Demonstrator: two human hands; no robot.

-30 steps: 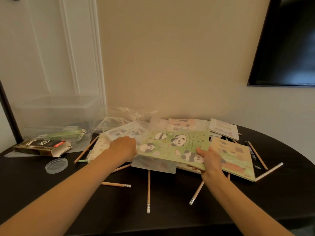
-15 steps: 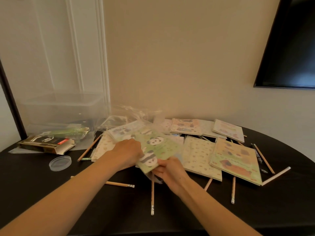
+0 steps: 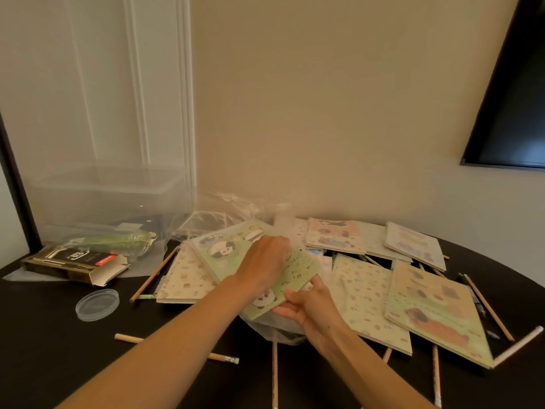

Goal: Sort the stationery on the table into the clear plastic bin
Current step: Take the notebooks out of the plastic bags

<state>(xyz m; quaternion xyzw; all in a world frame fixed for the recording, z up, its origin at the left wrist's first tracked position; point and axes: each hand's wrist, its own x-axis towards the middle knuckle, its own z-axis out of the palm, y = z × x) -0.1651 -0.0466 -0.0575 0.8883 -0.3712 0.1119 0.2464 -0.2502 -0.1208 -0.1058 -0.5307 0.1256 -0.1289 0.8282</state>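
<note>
A green panda notebook lies tilted over the pile at the table's middle. My left hand rests on top of it with fingers curled over its far edge. My right hand grips its near corner from below, thumb on the cover. Crumpled clear wrapping lies under it. The clear plastic bin stands at the back left. More notebooks lie around: a spotted cream one, a green-and-orange one, and a cream one to the left.
Several wooden pencils are scattered over the dark table. A torn cardboard box, a green plastic packet and a round clear lid lie at the left. A dark screen hangs at the right.
Both hands carried the panda notebook leftward from the middle-right of the pile and turned it. My right hand shifted from its right edge to its near corner.
</note>
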